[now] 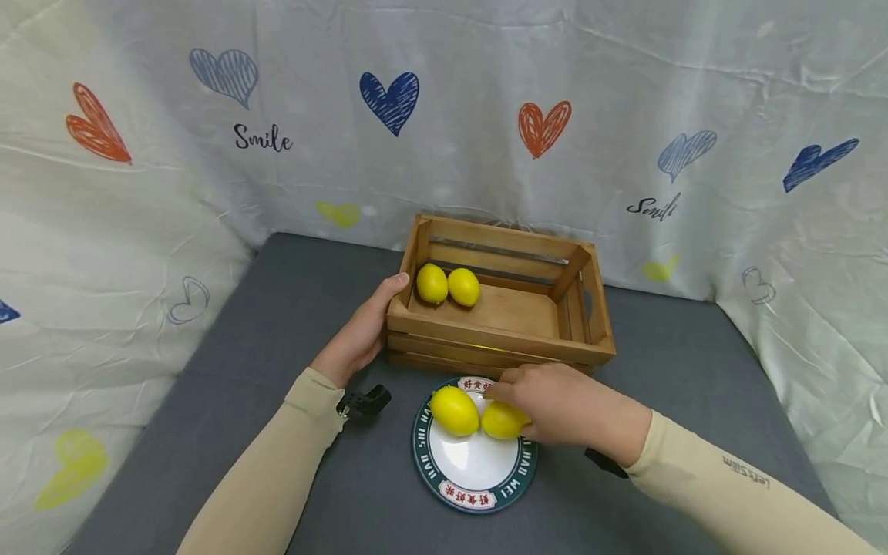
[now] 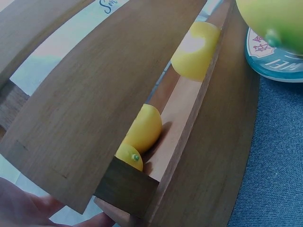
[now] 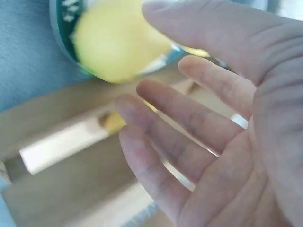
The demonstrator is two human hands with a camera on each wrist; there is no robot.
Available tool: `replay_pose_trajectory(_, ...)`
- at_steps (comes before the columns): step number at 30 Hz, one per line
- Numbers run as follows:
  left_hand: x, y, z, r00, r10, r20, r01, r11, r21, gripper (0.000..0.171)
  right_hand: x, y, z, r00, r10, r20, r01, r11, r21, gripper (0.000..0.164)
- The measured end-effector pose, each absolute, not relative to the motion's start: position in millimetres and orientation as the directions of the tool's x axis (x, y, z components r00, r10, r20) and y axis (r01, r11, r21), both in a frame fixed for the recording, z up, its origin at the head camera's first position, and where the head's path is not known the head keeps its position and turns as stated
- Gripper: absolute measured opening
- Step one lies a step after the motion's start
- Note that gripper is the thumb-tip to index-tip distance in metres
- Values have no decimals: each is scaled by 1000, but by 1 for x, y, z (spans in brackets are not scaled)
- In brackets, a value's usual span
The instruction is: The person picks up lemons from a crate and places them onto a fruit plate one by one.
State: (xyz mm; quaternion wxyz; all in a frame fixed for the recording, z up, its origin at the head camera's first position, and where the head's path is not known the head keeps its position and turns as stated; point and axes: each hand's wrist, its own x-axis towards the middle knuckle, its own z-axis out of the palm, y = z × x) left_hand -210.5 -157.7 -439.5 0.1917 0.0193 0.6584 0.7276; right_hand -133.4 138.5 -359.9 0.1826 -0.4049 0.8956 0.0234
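Note:
My left hand grips the left end of a slatted wooden crate, its thumb up by the top rim. Two lemons lie in the crate's left part. A third lemon shows through the front slats in the left wrist view; the front wall mostly hides it in the head view. Before the crate is a white plate with a green lettered rim, bearing a left lemon and a right lemon. My right hand is over the plate's right side, fingers spread, thumb overlapping a lemon in its wrist view.
A dark grey cloth covers the table. White curtains printed with hearts and "Smile" hang behind and on both sides, close behind the crate. Black straps circle my wrists.

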Motion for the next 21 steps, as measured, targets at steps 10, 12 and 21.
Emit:
replay_pose_trajectory(10,-211,-161,-439,-928,303,-216,-244,-56,968,91,-152,125,-284,-571,-726,-384,-696,676,-242,58)
replay_pose_trajectory(12,-210,-161,-438,-926,304,-225,-252,-53,966,90,-156,124,-270,-567,-736,-368,-702,667,-251,58)
replay_pose_trajectory(21,-207,-158,-440,-924,311,-221,-248,-48,968,93,-204,118,-249,-604,-722,-339,-639,692,-335,58)
